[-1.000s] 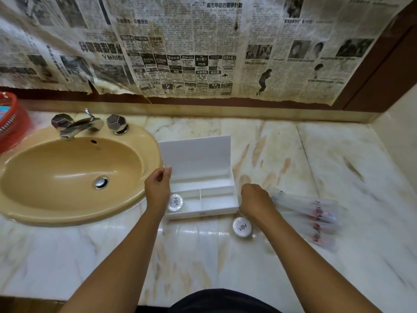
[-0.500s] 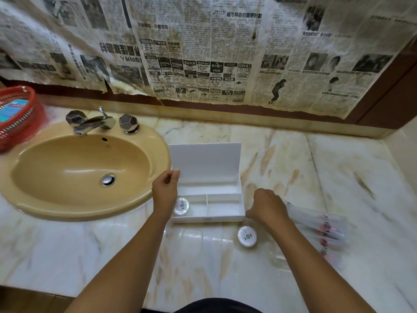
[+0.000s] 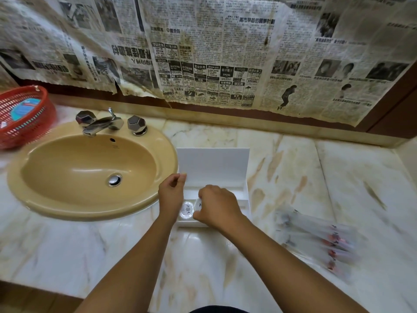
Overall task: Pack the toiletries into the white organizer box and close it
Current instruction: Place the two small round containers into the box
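The white organizer box (image 3: pixel 244 195) stands open on the marble counter, its lid (image 3: pixel 213 166) upright at the back. A small round white jar (image 3: pixel 186 210) lies in the box's front left compartment. My right hand (image 3: pixel 216 206) hovers over the box and grips a second round white jar (image 3: pixel 199 204), tilted, just right of the first. My left hand (image 3: pixel 171 195) holds the left edge of the lid between thumb and fingers. Several clear-wrapped toiletry packets (image 3: pixel 320 240) lie on the counter to the right, blurred.
A tan sink (image 3: pixel 90 175) with a chrome faucet (image 3: pixel 101 124) sits left of the box. A red plastic basket (image 3: pixel 24 114) stands at the far left. Newspaper covers the wall behind. The counter's front edge runs along the lower left.
My right hand picked up the round jar from the counter in front of the box and carried it left over the box's front compartments. My left hand stayed at the lid.
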A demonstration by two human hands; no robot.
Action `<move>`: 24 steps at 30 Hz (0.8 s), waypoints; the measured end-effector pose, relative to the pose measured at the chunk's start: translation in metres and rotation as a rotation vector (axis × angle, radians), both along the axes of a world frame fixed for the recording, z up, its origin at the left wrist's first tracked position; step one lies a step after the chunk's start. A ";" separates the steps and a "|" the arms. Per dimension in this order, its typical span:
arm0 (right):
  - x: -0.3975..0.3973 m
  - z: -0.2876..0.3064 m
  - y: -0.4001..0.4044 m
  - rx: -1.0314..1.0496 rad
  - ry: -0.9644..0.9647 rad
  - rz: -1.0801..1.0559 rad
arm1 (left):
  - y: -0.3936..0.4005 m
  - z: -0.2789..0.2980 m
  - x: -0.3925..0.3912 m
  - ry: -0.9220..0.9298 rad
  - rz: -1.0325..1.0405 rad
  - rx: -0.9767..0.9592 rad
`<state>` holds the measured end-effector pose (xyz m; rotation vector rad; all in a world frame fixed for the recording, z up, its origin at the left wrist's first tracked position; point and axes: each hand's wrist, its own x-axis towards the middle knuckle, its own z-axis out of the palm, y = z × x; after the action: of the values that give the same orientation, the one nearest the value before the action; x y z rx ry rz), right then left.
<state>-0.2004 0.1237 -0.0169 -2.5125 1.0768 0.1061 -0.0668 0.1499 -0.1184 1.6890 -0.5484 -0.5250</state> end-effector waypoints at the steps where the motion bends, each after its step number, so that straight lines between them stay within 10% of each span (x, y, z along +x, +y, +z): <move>1: 0.003 -0.001 0.001 -0.007 0.036 0.018 | 0.000 -0.001 0.000 0.000 0.000 0.000; 24: 0.019 -0.021 -0.001 -0.044 0.289 0.123 | 0.000 0.001 0.000 0.020 0.005 0.013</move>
<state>-0.1815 0.1228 -0.0379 -2.6592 1.0378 0.4982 -0.0668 0.1499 -0.1173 1.6955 -0.5268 -0.5424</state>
